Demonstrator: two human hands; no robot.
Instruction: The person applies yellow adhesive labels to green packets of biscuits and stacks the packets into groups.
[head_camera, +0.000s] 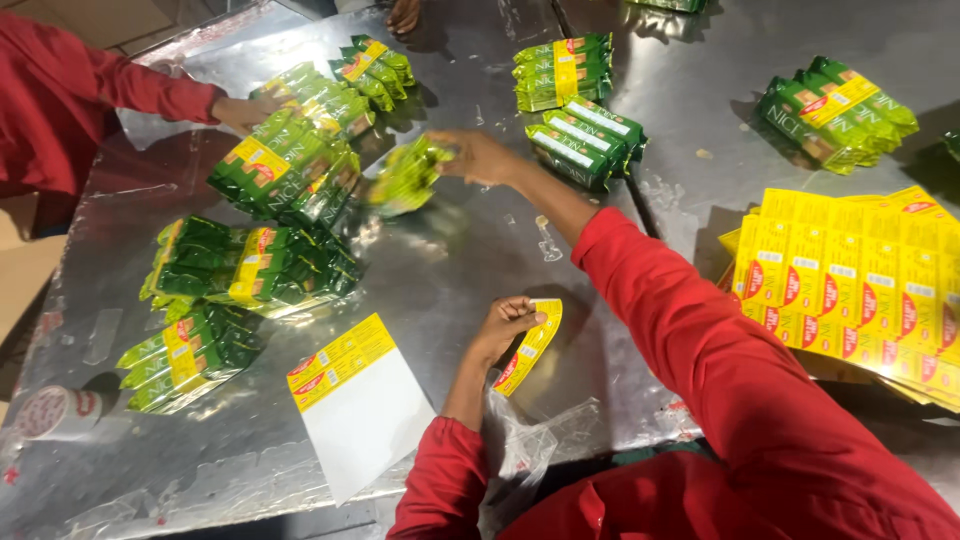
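Observation:
My right hand (480, 155) reaches out over the metal table (460, 270) and grips a blurred bundle of green packets (405, 178). Close to my body, my left hand (505, 322) pinches a curled yellow label strip (530, 345). Both my sleeves are red. A yellow and white label sheet (355, 400) lies flat just left of my left hand. Piles of bundled green packets with yellow bands (285, 165) lie to the left of the bundle in my right hand.
Another person in a red sleeve has a hand (245, 108) on the far-left packets. A second person's hand (403, 15) shows at the top edge. More green bundles (575, 120) (835, 115) lie far right. A yellow label stack (855, 275) sits right. A tape roll (55, 412) lies lower left.

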